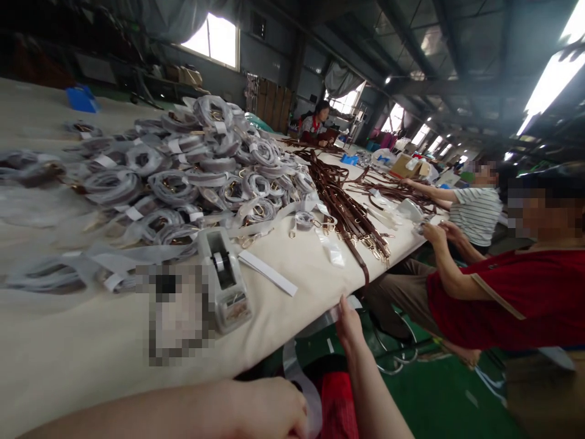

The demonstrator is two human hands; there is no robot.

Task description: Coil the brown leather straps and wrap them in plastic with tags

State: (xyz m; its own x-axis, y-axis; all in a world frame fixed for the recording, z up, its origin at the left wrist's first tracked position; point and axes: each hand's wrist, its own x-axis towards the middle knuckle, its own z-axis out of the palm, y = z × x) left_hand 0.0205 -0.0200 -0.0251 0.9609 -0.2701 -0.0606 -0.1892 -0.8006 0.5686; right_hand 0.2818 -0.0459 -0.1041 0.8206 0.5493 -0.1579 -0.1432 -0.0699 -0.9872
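My left hand [274, 407] is at the bottom of the view, below the table edge, its fingers curled shut on the lower end of a clear plastic sleeve [292, 360]. My right hand [348, 322] is raised by the table's front edge and pinches the upper end of the same sleeve. The sleeve hangs slack between the two hands over my lap. What is inside the sleeve, if anything, I cannot make out.
A grey tape dispenser [223, 274] stands on the cream table [91, 353] near me, beside a white paper strip [267, 272]. A heap of plastic-wrapped coiled straps [183, 171] fills the left. Brown straps [347, 210] lie farther along. Two seated people [498, 299] work at my right; another sits at the far end [315, 125].
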